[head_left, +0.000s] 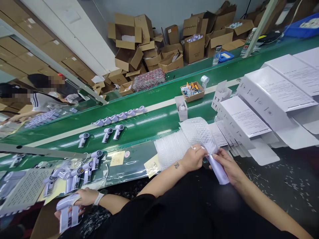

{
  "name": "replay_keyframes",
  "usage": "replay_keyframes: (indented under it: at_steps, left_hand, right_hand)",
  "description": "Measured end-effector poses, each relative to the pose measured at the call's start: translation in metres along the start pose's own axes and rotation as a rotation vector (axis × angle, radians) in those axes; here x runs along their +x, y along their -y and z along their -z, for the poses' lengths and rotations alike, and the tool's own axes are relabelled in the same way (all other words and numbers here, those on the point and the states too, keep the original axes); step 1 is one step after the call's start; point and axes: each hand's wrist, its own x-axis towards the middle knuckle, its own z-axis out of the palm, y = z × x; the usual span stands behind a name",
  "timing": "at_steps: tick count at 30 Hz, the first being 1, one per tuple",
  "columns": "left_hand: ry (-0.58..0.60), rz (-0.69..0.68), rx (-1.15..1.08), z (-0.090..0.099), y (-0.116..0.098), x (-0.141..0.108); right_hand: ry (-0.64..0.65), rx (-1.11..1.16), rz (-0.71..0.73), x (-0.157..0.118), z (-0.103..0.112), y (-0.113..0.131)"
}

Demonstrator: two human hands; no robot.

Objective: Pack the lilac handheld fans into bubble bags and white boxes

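A lilac hair dryer (220, 171) is in front of my black top, its handle slanting down to the right. A clear bubble-wrap bag (198, 131) covers its head. My left hand (195, 157), a ring on one finger, pinches the bag's edge near the top of the handle. My right hand (226, 163) is closed around the handle's side, just below the bag. Beside my left forearm lies a stack of bubble-wrap bags (170, 147). White printed boxes (245, 116) stand to the right of my hands.
On my left, a co-worker's hand (87, 196) holds another hair dryer (68, 212). Several hair dryers (118, 131) lie along the green conveyor (147, 124). Across the bench are a small carton of parts (193, 93) and a white open box (181, 108). Cartons (127, 36) fill the back.
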Motion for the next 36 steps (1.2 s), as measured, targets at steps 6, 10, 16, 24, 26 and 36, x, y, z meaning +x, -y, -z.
replay_keyframes:
  at_steps: [6,10,16,24,26,36]
  left_hand:
    - [0.008,0.169,-0.176,0.008,-0.007,0.002]
    - [-0.012,0.221,-0.255,0.005,-0.006,0.002]
    - [-0.050,0.242,-0.295,-0.006,0.007,-0.004]
    - [0.205,0.270,-0.572,0.010,-0.022,-0.006]
    - [0.174,0.549,-0.749,0.014,-0.026,0.002]
    - [0.158,0.525,-1.178,0.063,-0.010,0.026]
  right_hand:
    - [0.020,0.020,-0.054,-0.012,0.005,0.000]
    - [-0.087,0.011,-0.037,-0.018,0.008,-0.002]
    - [-0.120,0.101,-0.015,-0.025,0.000,-0.003]
    - [-0.368,-0.216,0.018,-0.031,0.002,-0.012]
    - [-0.307,-0.410,-0.008,-0.043,0.009,-0.001]
    - [-0.036,-0.531,0.118,-0.087,0.000,0.044]
